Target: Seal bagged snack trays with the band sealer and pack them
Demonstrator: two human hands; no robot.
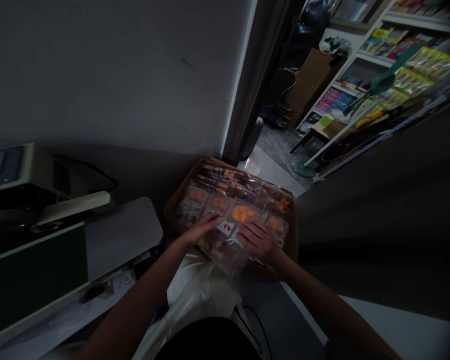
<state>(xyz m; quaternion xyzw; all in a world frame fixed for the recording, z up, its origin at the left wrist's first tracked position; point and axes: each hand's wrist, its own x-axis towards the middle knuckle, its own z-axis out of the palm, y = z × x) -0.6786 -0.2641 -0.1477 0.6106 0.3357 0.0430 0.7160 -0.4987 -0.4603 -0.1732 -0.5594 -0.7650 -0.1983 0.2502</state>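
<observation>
A cardboard box sits low in front of me, filled with clear plastic packets of orange and brown food pieces with small printed labels. My left hand lies across the near packets with its fingers spread. My right hand grips the same layer a little further right. Between the hands, a packet bundle overhangs the box's near edge. The thumbs and the packets under my palms are hidden. The dim light makes the contents hard to identify exactly.
A machine with a red digital display and a grey metal plate stands to my left. A white plastic bag lies below my arms. A doorway opens onto shelves of colourful packages, with a green-headed broom.
</observation>
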